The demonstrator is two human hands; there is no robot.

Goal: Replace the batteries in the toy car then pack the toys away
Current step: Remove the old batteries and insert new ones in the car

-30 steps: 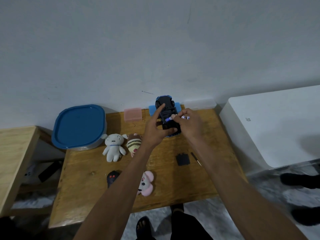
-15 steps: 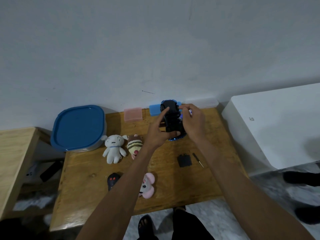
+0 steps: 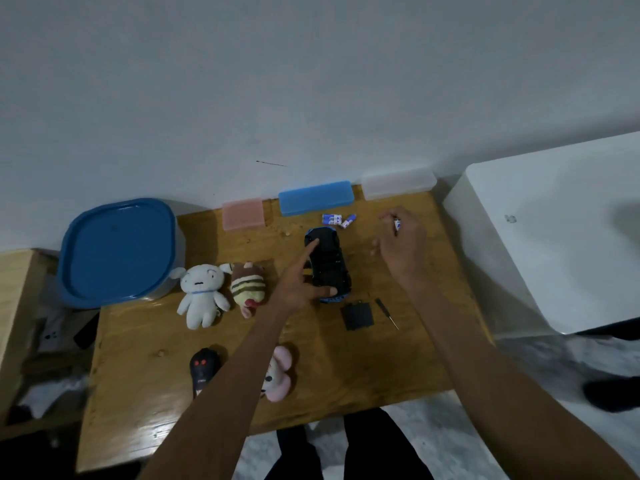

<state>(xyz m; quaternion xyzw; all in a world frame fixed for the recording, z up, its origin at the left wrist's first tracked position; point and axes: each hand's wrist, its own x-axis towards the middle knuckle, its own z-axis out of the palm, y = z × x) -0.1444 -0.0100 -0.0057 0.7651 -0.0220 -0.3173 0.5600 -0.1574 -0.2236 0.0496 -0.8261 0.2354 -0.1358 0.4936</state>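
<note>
The blue toy car lies upside down on the wooden table, its black underside facing up. My left hand grips the car, index finger on its far end and thumb at its near end. To the right, my right hand is raised above the table and pinches one battery. Several loose batteries lie just beyond the car. The black battery cover and a small screwdriver rest in front of the car.
A blue-lidded tub stands at the back left. Pink, blue and clear cases line the wall. A white plush, a striped plush, a pink plush and a black remote lie on the table. A white appliance is at the right.
The car has gone from held tilted up to lying flat on the table. Batteries now lie behind it. My right hand has moved away to the right with one battery.
</note>
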